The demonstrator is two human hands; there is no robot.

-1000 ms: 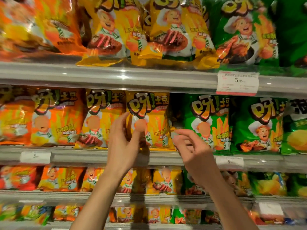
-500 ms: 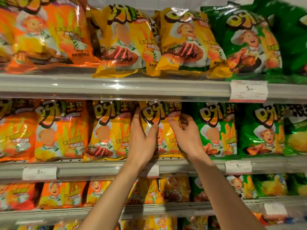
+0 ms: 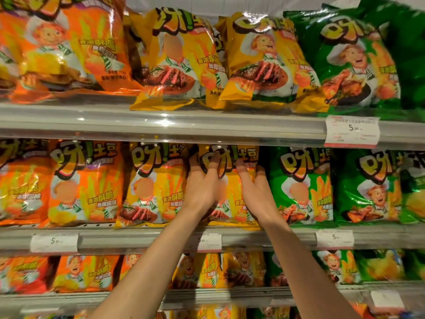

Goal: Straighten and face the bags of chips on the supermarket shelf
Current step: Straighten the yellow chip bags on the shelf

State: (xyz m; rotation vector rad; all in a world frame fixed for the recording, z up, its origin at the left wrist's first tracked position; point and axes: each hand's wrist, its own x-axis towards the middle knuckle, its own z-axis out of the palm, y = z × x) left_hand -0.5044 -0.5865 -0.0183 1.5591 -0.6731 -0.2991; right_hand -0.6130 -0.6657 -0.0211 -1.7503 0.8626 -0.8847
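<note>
A yellow bag of chips [image 3: 230, 180] is being worked on, on the middle shelf [image 3: 138, 238]. It stands between another yellow bag [image 3: 154, 183] on its left and a green bag [image 3: 301, 185] on its right.

The left hand [image 3: 202, 183] is laid against the left side of the bag, with the fingers pointing up toward the big letters at the top. The right hand [image 3: 255, 187] is laid against the right side in the same way. The fingers of both hands look mostly straight and are pressed on the bag, not curled round it, though the fingertips are a little blurred. The two hands are kept apart, with the bag's front showing between them.

The bag is probably held on both sides like this so it can be squared up and stood straight, with its picture facing out. A puffy bag slides and tips easily, so one hand on each side keeps it from leaning.

The other bags in this row already look upright and face forward. On the top shelf [image 3: 161, 125], the yellow bags [image 3: 259, 61] lean and poke out over the edge, so they seem to need fixing too. White price tags [image 3: 351, 132] are clipped to the shelf fronts. More bags are lined up on the lower shelf [image 3: 230, 293].
</note>
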